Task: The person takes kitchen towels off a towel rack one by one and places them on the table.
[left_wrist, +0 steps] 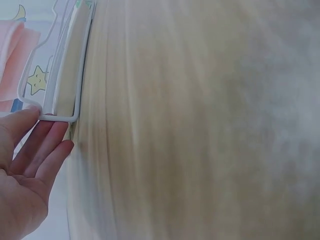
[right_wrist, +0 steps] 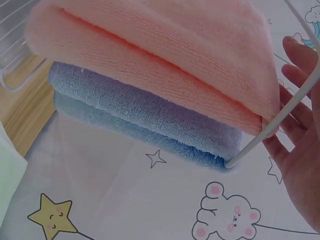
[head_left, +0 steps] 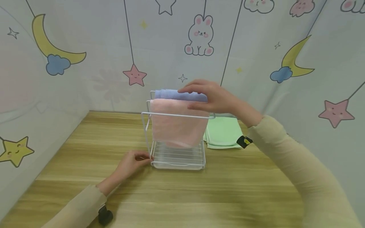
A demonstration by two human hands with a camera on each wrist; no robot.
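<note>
A white wire towel rack (head_left: 178, 164) stands on the table, with a pale tray under its base grid. A pink towel (head_left: 179, 123) hangs folded over its middle bar, and a blue towel (head_left: 171, 94) hangs behind that. My left hand (head_left: 131, 164) pinches the lower front left corner of the rack; thumb and fingers meet at the wire in the left wrist view. Above the rack's right end is my right hand (head_left: 212, 96), fingers loosely extended over the towels' tops. In the right wrist view its fingers (right_wrist: 296, 112) are by the pink towel's edge; whether they touch it I cannot tell.
Folded green towels (head_left: 223, 131) lie stacked on the wooden table (head_left: 242, 190) to the right of the rack. A white curtain (head_left: 105, 47) printed with stars, moons and a rabbit stands behind and at both sides. Black straps with small devices sit on both wrists.
</note>
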